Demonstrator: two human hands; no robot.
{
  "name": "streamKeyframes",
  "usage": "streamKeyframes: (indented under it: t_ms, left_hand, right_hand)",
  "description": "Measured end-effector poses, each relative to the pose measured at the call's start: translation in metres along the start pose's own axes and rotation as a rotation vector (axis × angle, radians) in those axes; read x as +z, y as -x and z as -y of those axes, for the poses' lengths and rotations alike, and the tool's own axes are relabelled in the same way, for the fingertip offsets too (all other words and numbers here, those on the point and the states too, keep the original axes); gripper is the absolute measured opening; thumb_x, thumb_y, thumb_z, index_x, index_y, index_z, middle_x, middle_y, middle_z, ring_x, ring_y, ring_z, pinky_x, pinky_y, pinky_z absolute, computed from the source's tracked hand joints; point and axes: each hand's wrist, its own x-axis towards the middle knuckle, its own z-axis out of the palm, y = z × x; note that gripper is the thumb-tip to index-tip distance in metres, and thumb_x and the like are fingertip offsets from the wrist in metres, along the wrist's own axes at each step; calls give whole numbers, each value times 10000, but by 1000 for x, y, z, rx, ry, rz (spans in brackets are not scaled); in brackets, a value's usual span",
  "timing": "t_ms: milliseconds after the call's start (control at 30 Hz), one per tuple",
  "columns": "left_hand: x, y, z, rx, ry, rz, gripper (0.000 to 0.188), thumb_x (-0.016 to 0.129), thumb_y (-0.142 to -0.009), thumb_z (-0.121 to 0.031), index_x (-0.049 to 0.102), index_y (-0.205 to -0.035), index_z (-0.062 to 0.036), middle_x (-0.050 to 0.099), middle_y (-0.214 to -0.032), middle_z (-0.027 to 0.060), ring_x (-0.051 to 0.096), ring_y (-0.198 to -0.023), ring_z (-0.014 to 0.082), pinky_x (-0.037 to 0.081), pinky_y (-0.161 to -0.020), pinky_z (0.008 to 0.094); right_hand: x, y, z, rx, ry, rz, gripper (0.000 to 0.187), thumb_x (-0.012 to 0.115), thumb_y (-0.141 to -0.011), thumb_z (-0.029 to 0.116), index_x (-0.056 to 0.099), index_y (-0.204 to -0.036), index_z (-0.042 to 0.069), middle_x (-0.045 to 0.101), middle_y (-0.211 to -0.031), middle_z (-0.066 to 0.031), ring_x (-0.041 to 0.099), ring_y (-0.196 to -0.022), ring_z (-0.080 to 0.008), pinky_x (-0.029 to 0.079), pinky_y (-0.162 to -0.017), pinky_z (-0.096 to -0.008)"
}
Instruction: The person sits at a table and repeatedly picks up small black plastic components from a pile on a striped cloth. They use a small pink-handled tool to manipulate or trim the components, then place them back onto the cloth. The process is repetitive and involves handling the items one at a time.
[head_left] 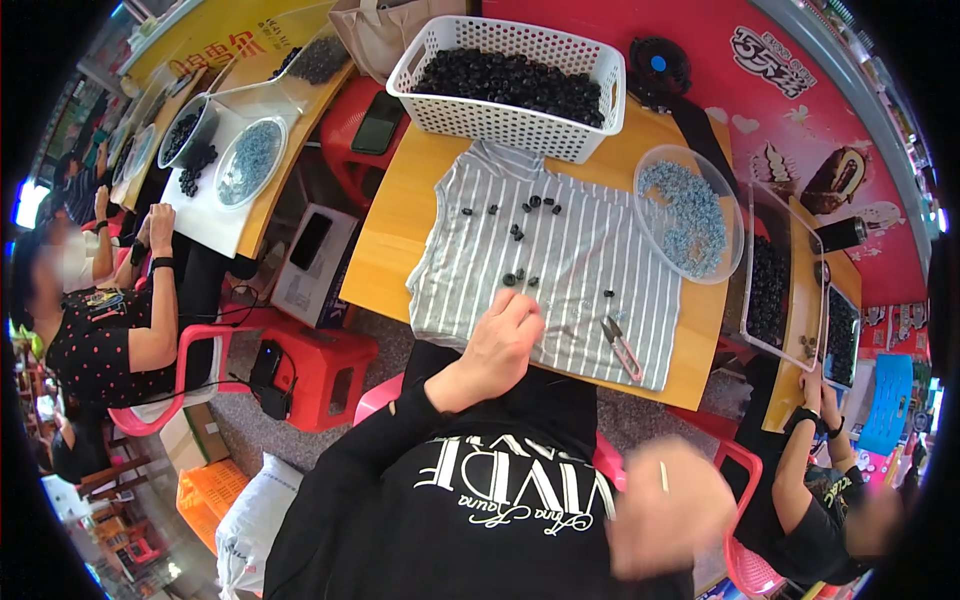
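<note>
My left hand (497, 345) is over the near edge of a grey-and-white striped shirt (590, 255) laid on the table. Its fingertips are pinched together beside a small round black part (510, 280); whatever they hold is hidden. Well back from the table, low at the right, my right hand (668, 510) is smeared by motion. A thin pale sliver shows against it, and its finger shape cannot be made out. Several more small black parts (534, 202) lie scattered on the cloth. Thread snips (621, 349) with pinkish handles rest to the right of my left hand.
A white perforated basket (505, 127) full of black parts stands at the table's back. To the right is a clear round tub (733, 262) of small bluish pieces. A black fan (660, 66) sits behind. Co-workers sit at tables left and right; a red stool (325, 378) stands left.
</note>
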Motion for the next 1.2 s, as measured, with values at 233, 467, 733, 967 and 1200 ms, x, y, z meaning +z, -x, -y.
streamKeyframes:
  t_ms: [233,467,733,967,1200]
  left_hand:
    - [-24,11,-4,-569,1310,370,99,612,-992,-63,684,-1031,-8,659,-932,-9,571,-808,49,462,-704,221]
    - [-18,12,7,-543,1509,388,130,630,-984,-86,723,-1010,0,665,-904,-20,567,-794,48,443,-692,202]
    - [-22,11,13,-668,1530,369,212,628,-986,-71,716,-1156,22,693,-996,41,608,-853,93,494,-753,233]
    - [-29,-1,15,-512,770,16,199,660,-955,-64,717,-1127,18,690,-952,30,608,-817,79,497,-713,243]
    - [-33,-6,5,-667,1284,209,161,637,-975,-66,693,-1101,17,673,-931,29,601,-775,79,470,-664,228]
  right_hand:
    - [78,45,-127,169,401,-187,323,763,-745,-71,703,-1054,5,640,-910,-123,641,-729,-268,511,-598,-348]
    - [88,44,-138,184,283,-265,310,755,-795,-67,716,-1090,22,619,-921,-119,657,-725,-223,532,-578,-313]
    - [95,48,-152,196,364,-323,140,716,-844,-38,645,-963,-17,627,-968,-149,651,-764,-275,523,-634,-349]
    - [92,45,-163,342,323,-372,134,689,-874,-24,582,-951,-5,618,-959,-159,626,-817,-318,512,-676,-383]
    - [98,28,-154,230,329,-475,159,715,-825,-40,598,-920,10,604,-973,-152,612,-800,-311,512,-682,-387]
